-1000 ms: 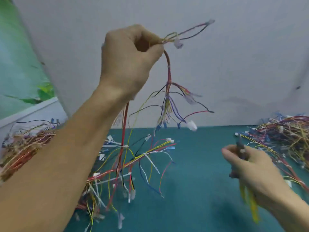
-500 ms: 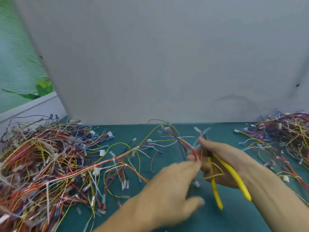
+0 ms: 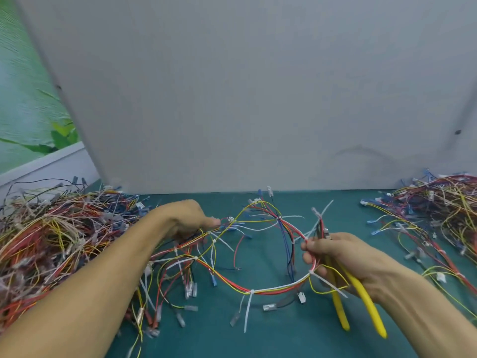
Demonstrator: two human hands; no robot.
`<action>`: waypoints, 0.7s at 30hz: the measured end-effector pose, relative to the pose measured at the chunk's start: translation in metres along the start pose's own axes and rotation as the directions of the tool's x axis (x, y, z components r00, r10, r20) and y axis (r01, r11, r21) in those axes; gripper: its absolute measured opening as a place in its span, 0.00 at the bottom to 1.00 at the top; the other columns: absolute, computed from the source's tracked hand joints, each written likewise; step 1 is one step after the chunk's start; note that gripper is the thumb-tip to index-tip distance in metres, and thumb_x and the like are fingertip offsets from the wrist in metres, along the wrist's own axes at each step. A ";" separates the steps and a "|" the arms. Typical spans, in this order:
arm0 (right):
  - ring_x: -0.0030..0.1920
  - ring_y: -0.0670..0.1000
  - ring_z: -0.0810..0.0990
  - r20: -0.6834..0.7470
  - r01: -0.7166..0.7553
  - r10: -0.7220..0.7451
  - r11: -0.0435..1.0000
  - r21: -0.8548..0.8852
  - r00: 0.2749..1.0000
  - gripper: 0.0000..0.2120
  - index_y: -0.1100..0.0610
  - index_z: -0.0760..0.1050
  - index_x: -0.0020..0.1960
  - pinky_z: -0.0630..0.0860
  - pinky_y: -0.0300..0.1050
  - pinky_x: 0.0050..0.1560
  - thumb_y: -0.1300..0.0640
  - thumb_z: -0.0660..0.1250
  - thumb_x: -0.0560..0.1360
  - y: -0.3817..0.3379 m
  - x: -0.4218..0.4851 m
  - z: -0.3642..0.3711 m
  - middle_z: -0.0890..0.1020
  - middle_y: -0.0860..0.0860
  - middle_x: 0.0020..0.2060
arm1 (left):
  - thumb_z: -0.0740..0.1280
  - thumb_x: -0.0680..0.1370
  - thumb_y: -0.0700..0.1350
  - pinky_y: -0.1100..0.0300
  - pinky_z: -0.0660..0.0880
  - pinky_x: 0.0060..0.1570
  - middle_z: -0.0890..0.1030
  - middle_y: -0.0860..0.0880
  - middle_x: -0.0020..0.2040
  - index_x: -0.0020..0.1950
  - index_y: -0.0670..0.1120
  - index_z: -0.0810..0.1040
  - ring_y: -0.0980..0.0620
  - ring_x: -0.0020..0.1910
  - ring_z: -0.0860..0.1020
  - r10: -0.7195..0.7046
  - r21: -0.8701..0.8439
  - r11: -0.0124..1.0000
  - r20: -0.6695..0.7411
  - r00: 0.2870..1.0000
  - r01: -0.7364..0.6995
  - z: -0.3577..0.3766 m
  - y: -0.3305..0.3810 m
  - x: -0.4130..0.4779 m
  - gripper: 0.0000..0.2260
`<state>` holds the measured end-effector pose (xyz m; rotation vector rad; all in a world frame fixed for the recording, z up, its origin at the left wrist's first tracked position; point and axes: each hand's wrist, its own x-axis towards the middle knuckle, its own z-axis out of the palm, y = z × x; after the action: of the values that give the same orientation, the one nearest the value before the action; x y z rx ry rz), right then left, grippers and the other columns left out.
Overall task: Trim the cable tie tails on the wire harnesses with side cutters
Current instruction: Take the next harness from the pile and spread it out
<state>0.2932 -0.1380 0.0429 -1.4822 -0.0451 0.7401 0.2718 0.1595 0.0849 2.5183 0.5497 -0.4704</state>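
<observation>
left hand [image 3: 188,218] grips one end of wire harness [image 3: 271,288]; right hand [image 3: 343,257] pinches the other end, side cutters [image 3: 361,295] held in the same palm, yellow handles down; harness loops slack on green mat [image 3: 258,337] between hands; tie tail [image 3: 247,313] sticks out at loop bottom

Two arms show, and both are bare from the edge of the view right down to the fingers. The left forearm [image 3: 90,293] looks wide and smooth. The right forearm [image 3: 426,306] is smooth too. The left hand [image 3: 185,218] and the right hand [image 3: 343,257] are bare.
</observation>
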 end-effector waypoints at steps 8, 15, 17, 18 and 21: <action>0.23 0.50 0.71 -0.017 0.113 -0.114 0.993 -0.036 0.993 0.06 0.62 0.76 0.43 0.68 0.37 0.23 0.64 0.64 0.77 -0.006 -0.015 -0.012 0.76 0.56 0.29 | 0.65 0.78 0.40 0.62 0.68 0.31 0.76 0.46 0.30 0.39 0.44 0.76 0.50 0.29 0.71 -0.100 -0.321 0.936 0.152 0.983 0.145 -0.004 -0.009 0.020 0.08; 0.24 0.51 0.71 -0.069 0.162 -0.167 0.984 -0.067 0.984 0.05 0.63 0.75 0.43 0.70 0.37 0.24 0.65 0.64 0.78 -0.014 -0.019 -0.009 0.77 0.58 0.29 | 0.70 0.67 0.45 0.55 0.71 0.42 0.78 0.49 0.32 0.36 0.46 0.78 0.52 0.30 0.80 0.087 -0.771 0.633 0.161 0.983 0.070 -0.032 -0.016 0.009 0.03; 0.24 0.50 0.72 -0.017 0.200 -0.204 0.972 -0.123 0.979 0.07 0.64 0.74 0.41 0.70 0.37 0.23 0.67 0.63 0.78 -0.015 -0.019 0.002 0.78 0.58 0.29 | 0.70 0.66 0.45 0.53 0.71 0.43 0.79 0.49 0.33 0.37 0.45 0.79 0.53 0.30 0.80 0.144 -0.809 0.586 0.153 0.978 0.040 -0.032 -0.008 0.005 0.04; 0.24 0.50 0.72 0.019 0.223 -0.223 0.961 -0.165 0.975 0.07 0.64 0.74 0.41 0.69 0.38 0.24 0.67 0.63 0.78 -0.015 -0.018 0.008 0.78 0.59 0.29 | 0.70 0.66 0.44 0.53 0.71 0.43 0.80 0.49 0.32 0.37 0.45 0.80 0.53 0.30 0.80 0.173 -0.814 0.581 0.145 0.974 0.018 -0.031 -0.002 0.003 0.04; 0.25 0.50 0.72 0.064 0.271 -0.264 0.920 -0.283 0.962 0.07 0.63 0.73 0.41 0.64 0.42 0.29 0.66 0.63 0.78 -0.015 -0.016 0.022 0.80 0.57 0.30 | 0.69 0.70 0.42 0.54 0.70 0.41 0.79 0.51 0.29 0.38 0.46 0.80 0.55 0.28 0.79 0.146 -0.804 0.595 0.095 0.985 -0.011 -0.027 0.010 0.000 0.01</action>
<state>0.2771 -0.1246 0.0662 -1.7032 -0.3829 0.5431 0.2822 0.1666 0.1104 1.5938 0.4456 -0.2758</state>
